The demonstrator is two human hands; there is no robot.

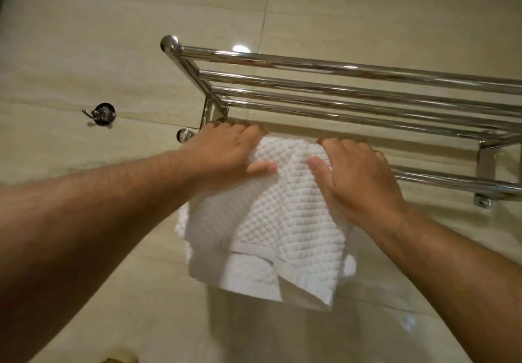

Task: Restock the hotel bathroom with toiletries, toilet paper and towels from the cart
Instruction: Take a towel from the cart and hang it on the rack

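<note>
So the white waffle-weave cotton towel (262, 221) is draped over the front lower rail (452, 179) of the shiny chrome wall-mounted towel rack (339, 80), hanging toward 6 o'clock from the hands. Both the left hand (226, 156) and right hand (356, 176) sit on the fold, fingers curled over the top, thumbs pinching the front face. The rail's long axis runs roughly 9 to 3, so I'd guess any straightening slides along that line. Both hands look equally near.
</note>
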